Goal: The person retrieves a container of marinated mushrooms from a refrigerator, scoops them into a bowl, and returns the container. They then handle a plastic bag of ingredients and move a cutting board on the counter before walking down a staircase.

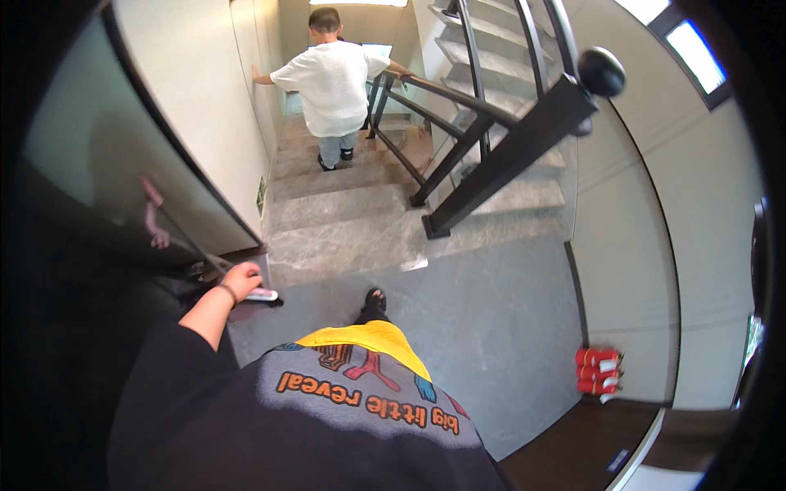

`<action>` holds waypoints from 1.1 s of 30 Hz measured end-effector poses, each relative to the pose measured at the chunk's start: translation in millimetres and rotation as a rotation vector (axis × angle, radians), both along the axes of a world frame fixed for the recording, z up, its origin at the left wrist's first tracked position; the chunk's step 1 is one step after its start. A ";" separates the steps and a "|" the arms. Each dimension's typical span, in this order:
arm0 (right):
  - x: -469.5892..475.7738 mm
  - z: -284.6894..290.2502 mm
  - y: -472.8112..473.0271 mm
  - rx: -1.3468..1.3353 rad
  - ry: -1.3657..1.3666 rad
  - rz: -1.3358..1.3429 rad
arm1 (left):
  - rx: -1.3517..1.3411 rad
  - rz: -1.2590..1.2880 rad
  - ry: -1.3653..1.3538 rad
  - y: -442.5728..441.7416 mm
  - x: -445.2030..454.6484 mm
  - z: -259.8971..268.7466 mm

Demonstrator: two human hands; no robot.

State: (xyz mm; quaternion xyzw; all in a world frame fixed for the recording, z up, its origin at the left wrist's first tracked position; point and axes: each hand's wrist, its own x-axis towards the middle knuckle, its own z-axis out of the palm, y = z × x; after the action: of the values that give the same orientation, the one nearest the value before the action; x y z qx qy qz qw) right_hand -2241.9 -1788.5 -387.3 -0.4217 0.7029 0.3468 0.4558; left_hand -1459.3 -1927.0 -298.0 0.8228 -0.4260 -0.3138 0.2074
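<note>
My left hand (245,279), with a dark band at the wrist, is held out low on the left, its fingers curled round a small white object (264,295). Most of that object is hidden by the hand, so its kind is unclear. From near the hand a thin grey strip (184,238) runs up and left towards a blurred pink piece (155,215); whether these join the white object cannot be seen. My right hand is out of view. Before me stone stairs (344,208) lead down from the grey landing floor (491,325).
A person in a white shirt (338,86) is on the stairs below, one hand on the wall and one on the handrail (454,92). A black newel post (509,159) leans into view. Several red fire extinguishers (595,371) stand by the right wall. My sandalled foot (375,299) is on the landing.
</note>
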 end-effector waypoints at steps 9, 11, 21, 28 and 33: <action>294.5 85.6 -482.0 -0.564 -0.775 -0.305 | 0.518 0.623 0.234 128.5 -16.2 -62.2; 406.9 176.2 -508.4 -0.619 -0.960 -0.281 | 0.575 0.601 0.286 161.1 16.8 -49.5; 491.2 415.6 -433.2 -0.267 -2.170 0.235 | 0.390 0.771 0.361 95.4 38.9 11.0; 497.6 481.6 -431.3 0.382 -2.443 0.780 | 0.310 0.887 0.321 119.9 32.6 8.4; 484.7 467.3 -436.4 0.408 -2.428 0.836 | 0.492 0.805 0.330 117.9 -15.0 -5.1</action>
State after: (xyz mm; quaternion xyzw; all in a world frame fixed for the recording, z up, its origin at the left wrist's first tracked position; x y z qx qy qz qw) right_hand -1757.2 -2224.9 80.0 -0.5737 -0.4054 -0.0392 0.7107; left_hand -1474.3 -1809.1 -303.1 0.8858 0.0505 -0.4262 0.1766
